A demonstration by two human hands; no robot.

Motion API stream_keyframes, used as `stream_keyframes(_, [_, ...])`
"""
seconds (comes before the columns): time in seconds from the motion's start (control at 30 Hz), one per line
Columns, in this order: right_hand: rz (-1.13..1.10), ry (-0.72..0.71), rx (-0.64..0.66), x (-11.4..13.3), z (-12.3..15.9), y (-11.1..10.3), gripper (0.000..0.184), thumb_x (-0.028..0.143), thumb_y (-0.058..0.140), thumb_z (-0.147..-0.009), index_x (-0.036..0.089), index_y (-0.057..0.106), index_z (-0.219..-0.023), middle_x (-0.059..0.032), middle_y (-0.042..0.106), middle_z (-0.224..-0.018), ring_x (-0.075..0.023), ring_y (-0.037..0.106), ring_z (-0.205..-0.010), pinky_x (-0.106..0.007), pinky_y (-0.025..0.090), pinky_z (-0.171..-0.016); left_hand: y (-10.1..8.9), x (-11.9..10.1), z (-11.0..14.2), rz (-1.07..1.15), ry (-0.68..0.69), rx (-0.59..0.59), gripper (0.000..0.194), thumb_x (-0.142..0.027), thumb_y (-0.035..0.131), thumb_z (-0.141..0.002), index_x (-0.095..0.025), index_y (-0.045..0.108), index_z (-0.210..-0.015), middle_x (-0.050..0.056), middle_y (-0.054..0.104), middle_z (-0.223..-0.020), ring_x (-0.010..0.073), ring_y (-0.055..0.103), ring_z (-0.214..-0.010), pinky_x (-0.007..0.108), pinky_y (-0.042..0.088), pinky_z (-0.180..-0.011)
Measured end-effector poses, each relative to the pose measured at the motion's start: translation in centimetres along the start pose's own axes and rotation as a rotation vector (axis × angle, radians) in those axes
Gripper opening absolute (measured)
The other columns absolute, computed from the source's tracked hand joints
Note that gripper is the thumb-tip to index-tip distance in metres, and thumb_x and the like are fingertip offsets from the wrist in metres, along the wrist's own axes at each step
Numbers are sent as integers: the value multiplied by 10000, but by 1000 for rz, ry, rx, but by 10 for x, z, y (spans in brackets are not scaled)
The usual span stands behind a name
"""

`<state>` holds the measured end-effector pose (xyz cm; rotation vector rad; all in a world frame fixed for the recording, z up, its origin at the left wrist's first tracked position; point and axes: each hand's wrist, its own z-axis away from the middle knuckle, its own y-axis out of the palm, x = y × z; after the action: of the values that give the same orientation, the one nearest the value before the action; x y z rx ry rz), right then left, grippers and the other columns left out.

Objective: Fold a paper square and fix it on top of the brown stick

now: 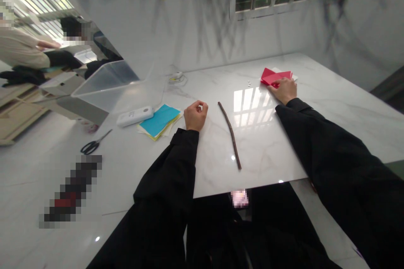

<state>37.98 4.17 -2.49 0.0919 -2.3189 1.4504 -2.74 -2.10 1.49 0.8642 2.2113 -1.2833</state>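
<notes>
Red paper (274, 76), upper right, is pressed flat by the right hand (285, 90); the left hand (195, 116), at centre, is loosely curled, holding nothing.

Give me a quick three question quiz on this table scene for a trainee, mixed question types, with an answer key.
1. True or false: the right hand rests on the red paper sheets.
2. What lies between the hands? A. thin brown twig B. black-handled scissors C. white rectangular device
3. Fill in: the top sheet of the paper stack near the closed left hand is ____.

Key: 1 true; 2 A; 3 blue.
</notes>
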Motion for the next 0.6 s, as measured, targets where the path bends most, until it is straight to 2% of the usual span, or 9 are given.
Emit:
stream_keyframes(0.07, [-2,9,-1,0,-1,-1,494,528,603,-936,112,778,-1137,-200,722,-1147,-340,639,-1076,-487,489,-980,0,0,0,8,1,0,290,-412,573,-905,-203,683,-735,-51,393,-501,126,406,-513,279,313,-582])
stream_keyframes(0.17, [4,14,11,2,-1,-3,504,490,522,-1002,74,788,-1104,-229,726,-1130,-297,650,-1024,-433,484,-906,1,0,-1,18,6,3,290,-409,573,-902,-204,685,-731,-51,386,-496,125,396,-505,280,309,-575])
stream_keyframes(0.27, [-6,27,13,5,1,-6,520,476,473,-1030,65,787,-1088,-245,723,-1127,-310,654,-1033,-434,486,-884,1,1,-1,19,7,-7,289,-409,575,-898,-205,676,-719,-53,371,-494,124,389,-504,279,307,-572])
stream_keyframes(0.47, [-70,80,-12,4,3,-7,500,536,544,-995,108,796,-1057,-222,742,-1076,-335,661,-1014,-452,494,-901,1,0,0,16,-11,-86,290,-421,573,-898,-204,653,-724,-57,354,-500,119,373,-501,274,308,-570])
stream_keyframes(0.6, [-98,95,-12,-6,2,-3,433,501,634,-951,127,809,-1084,-199,765,-1067,-331,668,-992,-448,483,-938,1,-1,1,33,-26,-114,300,-431,568,-899,-206,642,-715,-60,338,-499,117,360,-496,273,306,-567])
